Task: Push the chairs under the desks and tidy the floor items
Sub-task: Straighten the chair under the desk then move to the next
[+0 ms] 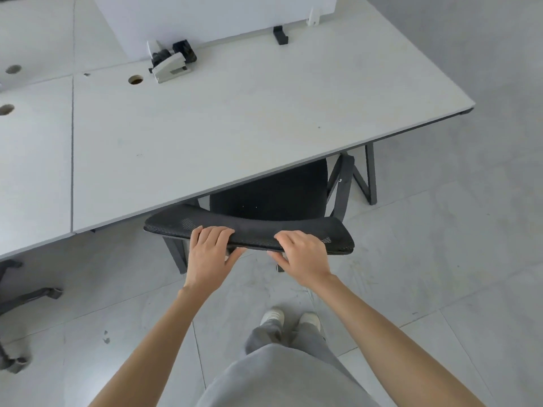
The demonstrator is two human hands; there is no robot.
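**Chair at desk: push step in hand**

Floor (440, 259): pale grey tile, scuffed. Desk (205, 136): white top, cable hole, dark legs. Chair (270, 195): black mesh, seat already partly under the desk edge, backrest top toward the person. Second chair base (26, 295): at far left, not tucked. Left hand (210, 251) and right hand (302, 255): fingers curled over the backrest top, thumbs beneath, gripping it. Next move judged: a straight forward shove, armrest clearing the desk leg.

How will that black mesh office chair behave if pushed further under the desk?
Likely rolls easily: the neighbouring chair base has casters, though this chair's own are hidden. The mesh backrest probably flexes slightly under both hands. The armrest may catch the desk edge.
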